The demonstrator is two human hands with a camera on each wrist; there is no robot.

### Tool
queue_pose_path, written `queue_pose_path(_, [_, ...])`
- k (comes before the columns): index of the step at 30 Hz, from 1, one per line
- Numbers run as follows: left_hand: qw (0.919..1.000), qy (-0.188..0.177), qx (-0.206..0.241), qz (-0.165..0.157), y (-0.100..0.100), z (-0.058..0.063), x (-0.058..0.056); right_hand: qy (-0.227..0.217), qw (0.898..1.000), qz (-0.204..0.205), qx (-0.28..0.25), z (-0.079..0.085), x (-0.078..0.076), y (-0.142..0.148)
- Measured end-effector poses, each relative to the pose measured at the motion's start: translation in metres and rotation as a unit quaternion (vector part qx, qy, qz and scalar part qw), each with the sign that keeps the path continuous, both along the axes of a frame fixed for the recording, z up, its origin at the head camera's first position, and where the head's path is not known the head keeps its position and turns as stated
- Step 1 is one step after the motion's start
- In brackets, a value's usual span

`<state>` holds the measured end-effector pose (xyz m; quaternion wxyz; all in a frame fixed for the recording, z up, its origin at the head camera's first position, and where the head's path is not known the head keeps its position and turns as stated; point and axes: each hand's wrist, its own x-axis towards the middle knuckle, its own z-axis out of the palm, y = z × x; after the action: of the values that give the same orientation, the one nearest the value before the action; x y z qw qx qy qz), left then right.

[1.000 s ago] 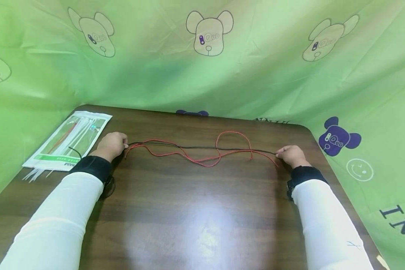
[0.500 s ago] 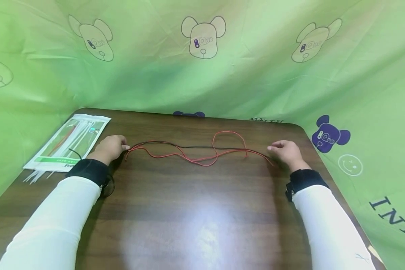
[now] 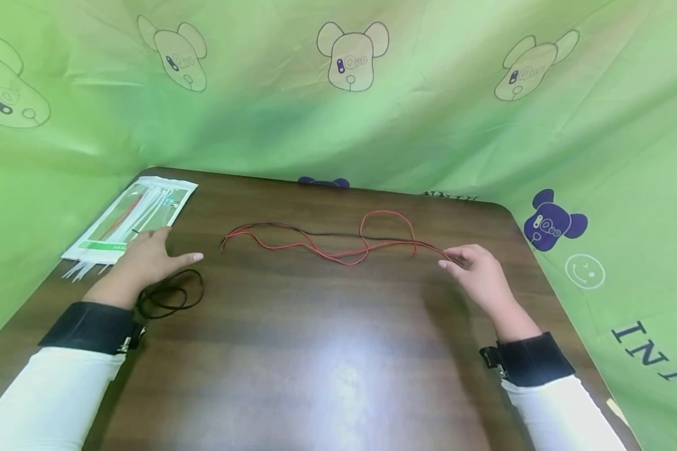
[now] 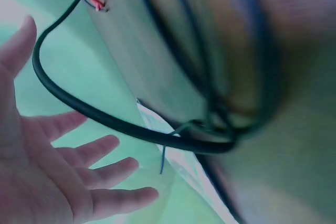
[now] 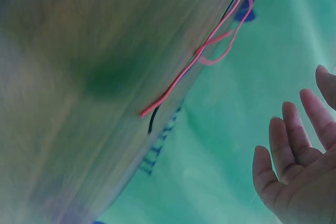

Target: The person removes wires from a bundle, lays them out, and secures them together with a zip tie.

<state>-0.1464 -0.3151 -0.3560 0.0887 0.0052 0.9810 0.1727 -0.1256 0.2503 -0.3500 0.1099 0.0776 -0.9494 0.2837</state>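
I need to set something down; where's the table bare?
Free: the table nearer than the red and black wires, between left hand and right hand; a thinner strip behind those wires, before the curtain. Crowded: left side, with packet and black cord.

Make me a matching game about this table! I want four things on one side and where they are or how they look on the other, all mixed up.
Things
1. Red wires
2. Black cord
3. Clear-and-white packet
4. Smiley face

Places and looks
A. Printed on the green cloth
B. Stretched long and wavy across the table
C. White strips poke out of its end
D. Coiled in loops close to the left hand

Right pairs
1-B, 2-D, 3-C, 4-A
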Motion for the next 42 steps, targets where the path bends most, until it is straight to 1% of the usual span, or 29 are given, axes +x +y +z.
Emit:
queue_pose_path(2, [0.9999, -0.011, 0.002, -0.006, 0.000, -0.001, 0.008, 0.008, 1.000, 0.011, 0.001, -0.002, 0.007, -0.006])
queue_pose_path(4, [0.9997, -0.017, 0.001, -0.016, 0.001, -0.003, 0.014, 0.006, 1.000, 0.020, 0.006, -0.003, 0.013, -0.011])
queue_pose_path(9, [0.9988, -0.033, -0.002, -0.037, 0.002, -0.011, 0.022, -0.013, 0.999, 0.041, 0.024, -0.007, 0.023, -0.025])
queue_pose_path(12, [0.9979, -0.045, 0.010, -0.045, 0.002, -0.018, 0.024, -0.024, 0.998, 0.052, 0.035, -0.010, 0.027, -0.033])
queue_pose_path(15, [0.9970, -0.049, 0.019, -0.057, 0.003, -0.024, 0.022, -0.029, 0.997, 0.061, 0.044, -0.014, 0.028, -0.040])
queue_pose_path(18, [0.9967, -0.047, 0.012, -0.065, 0.002, -0.027, 0.021, -0.028, 0.995, 0.076, 0.062, -0.018, 0.028, -0.049])
queue_pose_path(21, [0.9969, -0.043, -0.002, -0.067, 0.003, -0.027, 0.021, -0.020, 0.992, 0.096, 0.080, -0.022, 0.028, -0.057])
queue_pose_path(25, [0.9966, -0.051, -0.013, -0.064, 0.008, -0.025, 0.023, -0.011, 0.990, 0.109, 0.091, -0.023, 0.028, -0.067])
queue_pose_path(28, [0.9962, -0.061, -0.013, -0.061, 0.013, -0.024, 0.024, -0.011, 0.988, 0.115, 0.100, -0.022, 0.028, -0.072])
queue_pose_path(31, [0.9964, -0.063, -0.014, -0.054, 0.015, -0.023, 0.025, -0.013, 0.986, 0.123, 0.107, -0.021, 0.027, -0.078])
queue_pose_path(34, [0.9970, -0.055, -0.019, -0.052, 0.014, -0.023, 0.025, -0.016, 0.985, 0.128, 0.111, -0.020, 0.027, -0.081])
queue_pose_path(37, [0.9981, -0.036, -0.017, -0.046, 0.011, -0.022, 0.024, -0.019, 0.985, 0.128, 0.111, -0.020, 0.027, -0.082])
queue_pose_path(40, [0.9993, -0.022, -0.005, -0.028, 0.007, -0.023, 0.022, -0.022, 0.986, 0.124, 0.110, -0.020, 0.027, -0.084])
queue_pose_path(42, [0.9996, -0.021, 0.010, -0.015, 0.004, -0.024, 0.020, -0.021, 0.986, 0.125, 0.108, -0.021, 0.026, -0.085])
